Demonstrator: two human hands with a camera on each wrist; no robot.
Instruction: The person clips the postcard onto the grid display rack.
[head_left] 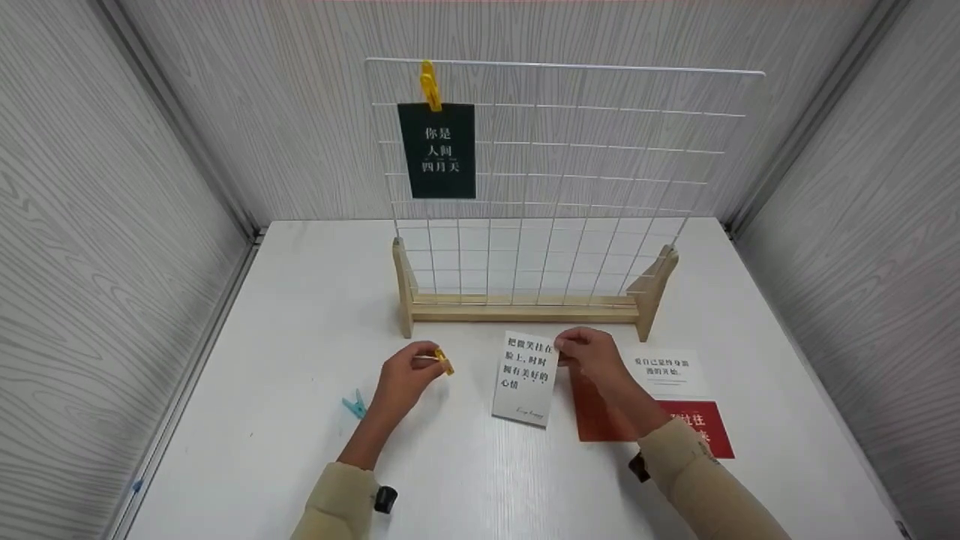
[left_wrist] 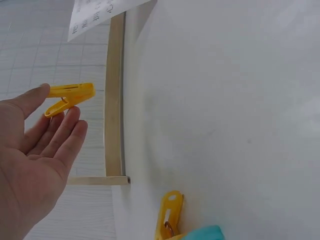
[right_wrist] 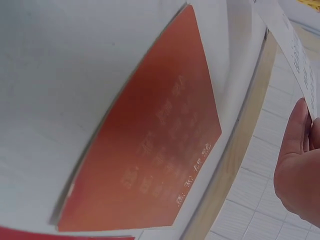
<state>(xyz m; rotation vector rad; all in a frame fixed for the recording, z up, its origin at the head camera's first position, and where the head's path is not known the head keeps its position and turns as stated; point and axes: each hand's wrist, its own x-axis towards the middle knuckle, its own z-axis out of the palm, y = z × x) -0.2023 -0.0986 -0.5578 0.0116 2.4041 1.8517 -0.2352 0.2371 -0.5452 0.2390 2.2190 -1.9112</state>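
Between its thumb and fingers my left hand (head_left: pixel 409 376) pinches a yellow clothespin (left_wrist: pixel 72 95), raised over the table. My right hand (head_left: pixel 596 356) grips a white card (head_left: pixel 525 379) with black print by its upper right edge, holding it in front of the rack. Behind both hands stands a white wire grid rack (head_left: pixel 555 180) on a wooden base (head_left: pixel 525 311). On its upper left hangs a black card (head_left: pixel 439 154), held at the top edge by another yellow clothespin (head_left: pixel 430 86).
An orange-red card (right_wrist: pixel 150 140) lies under the right forearm. Right of it are a red card (head_left: pixel 716 431) and another white card (head_left: pixel 664 373). A blue clothespin (head_left: pixel 355 405) lies left of the left forearm, with a yellow one (left_wrist: pixel 170 215) beside it in the left wrist view.
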